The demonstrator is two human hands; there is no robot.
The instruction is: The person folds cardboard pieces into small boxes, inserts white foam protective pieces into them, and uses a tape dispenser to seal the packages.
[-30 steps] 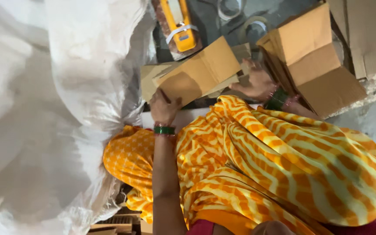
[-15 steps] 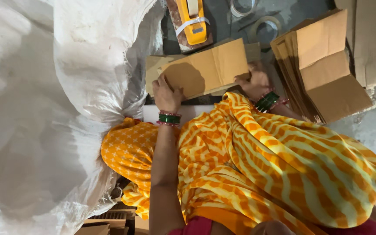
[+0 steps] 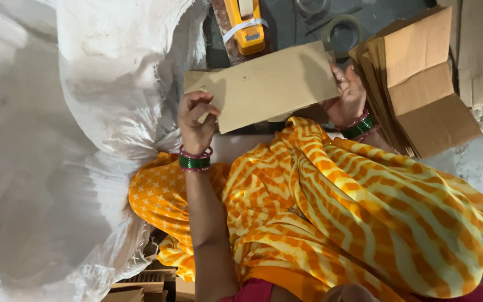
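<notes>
One flat cardboard sheet sits at about twelve o'clock from the lap, grasped at both ends: the left hand pinches its nine o'clock edge and the right hand grips its three o'clock edge. One stack of folded cardboard lies at two o'clock. One yellow tape dispenser and what looks like one tape roll lie beyond, while one white sack crowds nine o'clock.

I hold a flat cardboard sheet between both hands: my left hand pinches its near-left corner, my right hand grips its right end. A stack of flattened cartons lies just beside it (right side), a big white sack on my left, a yellow tape dispenser beyond.
</notes>
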